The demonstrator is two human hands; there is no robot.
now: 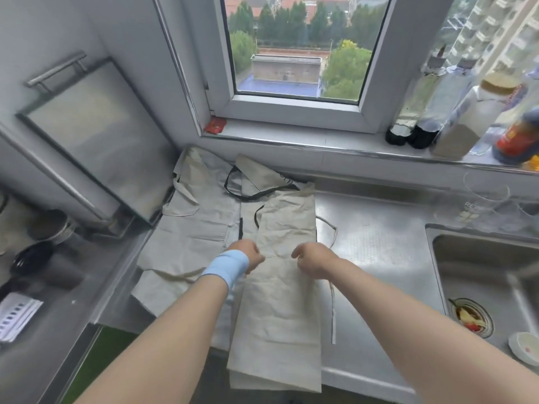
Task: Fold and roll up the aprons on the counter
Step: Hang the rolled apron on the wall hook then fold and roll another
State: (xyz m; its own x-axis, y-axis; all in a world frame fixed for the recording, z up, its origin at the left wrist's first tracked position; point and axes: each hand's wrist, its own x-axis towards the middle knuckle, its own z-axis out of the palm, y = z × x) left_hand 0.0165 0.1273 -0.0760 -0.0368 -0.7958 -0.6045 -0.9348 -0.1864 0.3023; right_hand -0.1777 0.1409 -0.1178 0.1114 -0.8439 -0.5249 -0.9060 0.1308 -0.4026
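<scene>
A beige apron (280, 310) lies folded lengthwise into a long strip on the steel counter (376, 252), its near end hanging over the front edge. A thin tie (333, 310) trails off its right side. Under and left of it lies a second beige apron (192, 228) with black straps, spread flat and crumpled. My left hand (248, 253), with a blue wristband, and my right hand (313, 259) both hover with curled fingers over the middle of the folded strip. I cannot make out whether either hand pinches the cloth.
A sink (490, 287) with food scraps in its drain is at the right, a small white dish (525, 346) at its near rim. Bottles and jars (455, 118) line the windowsill. A framed metal panel (96, 141) leans at the left, beside dark utensils (32, 260).
</scene>
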